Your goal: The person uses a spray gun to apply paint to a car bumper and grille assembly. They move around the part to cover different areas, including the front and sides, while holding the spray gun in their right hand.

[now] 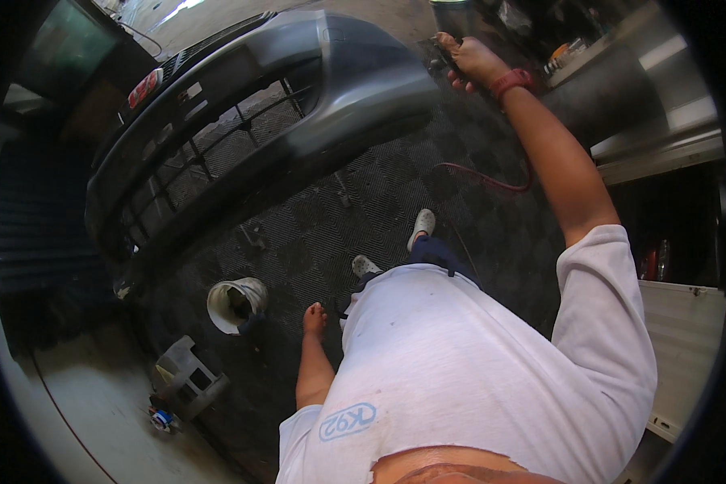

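Observation:
A large grey and black car bumper (379, 77) stretches across the far left and middle, with a mesh grille in its opening. My right arm reaches far forward to the bumper's right end. There my right hand (472, 60), with a red wristband, is closed round a small dark tool (442, 58); its exact kind is too dark to tell. A thin red hose (492, 185) loops below that hand. At my left side my left hand (315, 320) hangs low with its fingers curled, and I see nothing in it. It is nearest to a white bucket (232, 307).
Dark patterned matting (387, 177) covers the floor under my feet. A grey plastic step stool (192, 376) lies beyond the bucket, near a small blue item (162, 418). To the right are metal cabinets (682, 347) and a bench with bottles (569, 55).

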Demonstrator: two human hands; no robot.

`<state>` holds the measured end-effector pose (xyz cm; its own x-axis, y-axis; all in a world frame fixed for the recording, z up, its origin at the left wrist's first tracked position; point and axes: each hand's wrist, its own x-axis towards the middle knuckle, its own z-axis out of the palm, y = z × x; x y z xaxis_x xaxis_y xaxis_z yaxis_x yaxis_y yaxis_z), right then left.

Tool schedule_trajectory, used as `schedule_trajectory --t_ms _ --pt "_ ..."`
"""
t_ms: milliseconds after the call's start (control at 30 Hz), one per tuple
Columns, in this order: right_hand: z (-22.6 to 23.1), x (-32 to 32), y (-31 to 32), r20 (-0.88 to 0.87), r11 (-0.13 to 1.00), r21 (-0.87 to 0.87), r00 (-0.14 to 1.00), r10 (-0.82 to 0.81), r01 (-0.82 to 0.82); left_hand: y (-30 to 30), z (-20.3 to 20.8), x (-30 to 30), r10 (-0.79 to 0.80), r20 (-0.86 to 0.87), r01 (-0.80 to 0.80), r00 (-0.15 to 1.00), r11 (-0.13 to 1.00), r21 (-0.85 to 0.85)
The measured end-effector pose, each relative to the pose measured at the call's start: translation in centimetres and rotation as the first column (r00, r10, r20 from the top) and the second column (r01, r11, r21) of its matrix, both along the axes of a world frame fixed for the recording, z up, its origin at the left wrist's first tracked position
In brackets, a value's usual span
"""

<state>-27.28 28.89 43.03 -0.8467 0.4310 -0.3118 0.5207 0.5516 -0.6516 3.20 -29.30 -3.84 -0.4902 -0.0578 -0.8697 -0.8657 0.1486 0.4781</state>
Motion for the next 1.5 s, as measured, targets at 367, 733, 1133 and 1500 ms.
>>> schedule_trajectory --t_ms 367,733,1133,1500 --pt "-2.6 1.6 1.9 -0.119 0.925 -0.38 0.992 -0.04 -0.008 1.3 -0.1 1.2 -0.004 0.082 0.006 0.997 1.0 -0.029" --pt "-9.5 -0.3 10.8 -0.061 0.949 -0.268 0.98 -0.189 0.166 9.9 4.9 1.5 -0.16 0.077 0.174 0.984 0.951 -0.255" --pt "-5.5 6.5 4.3 -0.289 0.788 -0.539 0.944 0.159 -0.298 17.7 10.2 0.5 -0.259 0.061 0.262 0.964 0.886 -0.383" --pt "-9.2 8.5 5.0 -0.275 0.703 -0.655 0.954 0.12 -0.278 20.0 9.5 0.2 -0.165 0.044 0.171 0.985 0.935 -0.311"
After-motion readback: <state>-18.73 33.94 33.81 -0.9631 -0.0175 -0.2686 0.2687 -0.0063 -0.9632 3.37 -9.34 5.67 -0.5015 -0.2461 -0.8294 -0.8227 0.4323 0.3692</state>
